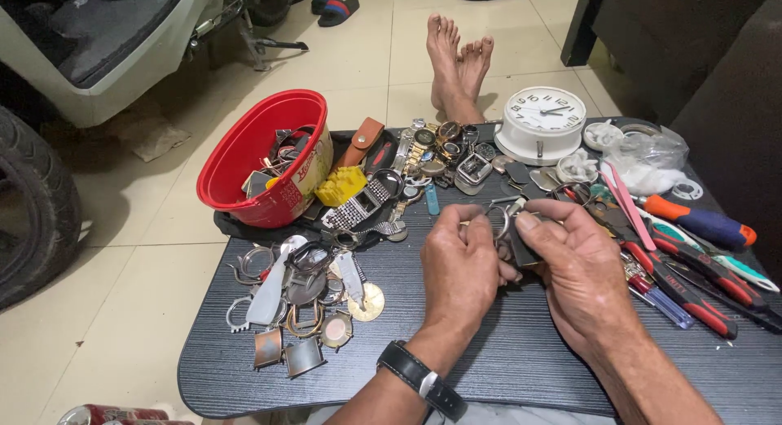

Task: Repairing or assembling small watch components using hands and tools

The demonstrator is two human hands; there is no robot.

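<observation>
Red bowl [244, 160] sits tilted at the table's [505, 352] far left corner, mouth toward the camera, and it is stuffed with watch bits, straps and metal pieces, a yellow block [342, 185] lying just beside its rim. Past it, a clear bag [652, 160] at the far right holds pale small parts, next to a white clock [542, 120].

Centre of the table now: both hands meet over a small watch part [509, 230], a dark little body with a thin metal ring at its top. The left hand [460, 266], watch strapped at the wrist, has its fingers curled in tight, fingertips pinching the ring's left side. The right hand [578, 266] is closed round the dark body from the right, thumb laid across the top; how much of the piece lies inside that palm cannot be told.

Left of the hands, a heap of watch cases [301, 299] and rings. Right of them, pliers [692, 286] with red grips and a screwdriver [700, 221] with an orange and blue handle
</observation>
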